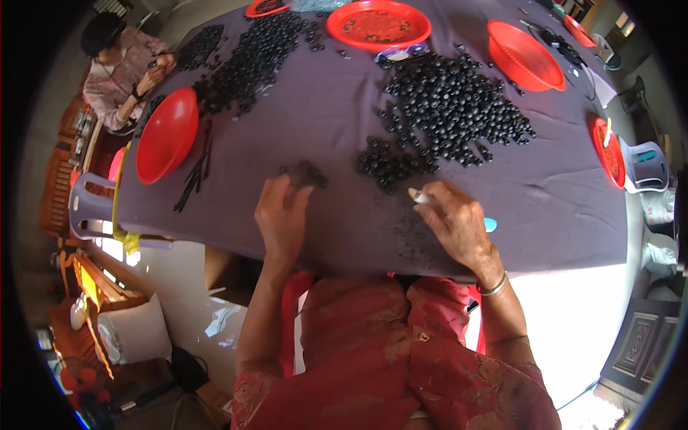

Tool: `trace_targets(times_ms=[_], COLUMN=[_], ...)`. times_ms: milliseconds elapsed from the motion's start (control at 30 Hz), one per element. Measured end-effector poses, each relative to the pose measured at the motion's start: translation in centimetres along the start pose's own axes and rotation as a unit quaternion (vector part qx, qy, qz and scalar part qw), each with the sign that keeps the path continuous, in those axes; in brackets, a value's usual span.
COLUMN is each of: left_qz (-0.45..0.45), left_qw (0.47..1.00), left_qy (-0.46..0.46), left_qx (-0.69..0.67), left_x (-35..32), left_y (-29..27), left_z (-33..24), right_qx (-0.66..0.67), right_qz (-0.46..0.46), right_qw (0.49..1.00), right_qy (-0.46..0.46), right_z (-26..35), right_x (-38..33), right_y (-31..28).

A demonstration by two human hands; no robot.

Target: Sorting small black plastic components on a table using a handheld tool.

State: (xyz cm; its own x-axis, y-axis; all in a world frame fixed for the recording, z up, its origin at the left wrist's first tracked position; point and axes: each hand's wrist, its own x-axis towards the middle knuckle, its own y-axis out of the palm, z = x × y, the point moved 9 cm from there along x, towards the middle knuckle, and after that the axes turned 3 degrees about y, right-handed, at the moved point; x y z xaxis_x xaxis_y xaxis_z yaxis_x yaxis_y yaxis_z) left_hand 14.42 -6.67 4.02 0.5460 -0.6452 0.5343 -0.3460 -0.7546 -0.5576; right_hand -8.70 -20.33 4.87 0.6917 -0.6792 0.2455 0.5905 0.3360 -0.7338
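My left hand [281,216] hovers at the near middle of the purple-grey cloth, its thumb and fingers apart. Just beyond its fingertips is a small, slightly blurred cluster of black bead-like pieces [309,174]. In my closed right hand [457,221] is a short white tool [421,197] with a beige tip, pointing left. A turquoise end [490,224] shows behind that hand; whether it belongs to the same tool I cannot tell. The tip lies close to the near edge of a big heap of round, shiny black pieces [459,107].
Red plastic basins [167,136] stand around the table, one [525,56] beyond the heap. A red tray [378,25] holds small bits. Another black pile [251,61] spreads far left, near dark sticks [193,175]. A person [125,68] sits there, hands together. Dark crumbs dot the cloth.
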Motion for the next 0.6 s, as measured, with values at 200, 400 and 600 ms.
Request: trace_targets(times_ms=[200,400,600], left_qz=[0.164,0.246,0.176], left_qw=[0.899,0.747,0.739], left_qy=[-0.218,-0.396,-0.396], left_qx=[-0.342,-0.474,-0.515], left_x=[-4.0,-6.6,-5.7], left_y=[6.8,12.8,11.8], left_z=[-3.5,-3.3,-2.0], right_qx=[0.025,0.055,0.113], right_qz=[-0.018,0.055,0.362], right_qw=[0.995,0.995,0.924], right_qy=[-0.099,-0.070,-0.053], right_z=[4.0,2.2,4.4], right_x=[0.6,0.7,6.8], right_y=[0.4,4.6,4.2])
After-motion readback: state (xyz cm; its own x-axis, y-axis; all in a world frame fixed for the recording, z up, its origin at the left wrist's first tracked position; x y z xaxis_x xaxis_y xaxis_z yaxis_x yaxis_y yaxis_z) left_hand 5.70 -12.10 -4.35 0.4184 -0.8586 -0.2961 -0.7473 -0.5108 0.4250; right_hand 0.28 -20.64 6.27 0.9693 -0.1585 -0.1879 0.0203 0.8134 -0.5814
